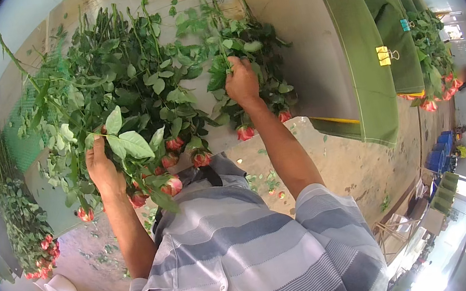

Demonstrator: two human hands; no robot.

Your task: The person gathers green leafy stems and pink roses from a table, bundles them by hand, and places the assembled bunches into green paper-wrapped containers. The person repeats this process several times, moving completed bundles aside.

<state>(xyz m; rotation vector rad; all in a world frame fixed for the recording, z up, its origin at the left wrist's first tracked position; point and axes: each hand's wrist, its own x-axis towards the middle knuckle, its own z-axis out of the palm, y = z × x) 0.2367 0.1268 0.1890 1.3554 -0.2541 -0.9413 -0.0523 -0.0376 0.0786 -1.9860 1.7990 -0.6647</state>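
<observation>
Leafy roses with pink-red blooms lie on the table in front of me, stems pointing away. My left hand (104,169) is closed round the leafy stem of a rose at the near side of the big left pile of roses (121,72); leaves partly cover its fingers. A pink rose bloom (172,186) hangs close to my shirt, right of that hand. My right hand (242,80) reaches into a smaller pile of roses (278,88) at the right, its fingers closed on a rose stem. The stem's upper part is blurred.
A grey panel with a green cloth cover (358,62) stands right of the table, with a yellow binder clip (384,56) on it. More roses (434,69) lie beyond it. Another rose bunch (22,216) is at far left. Fallen leaves (268,182) litter the floor.
</observation>
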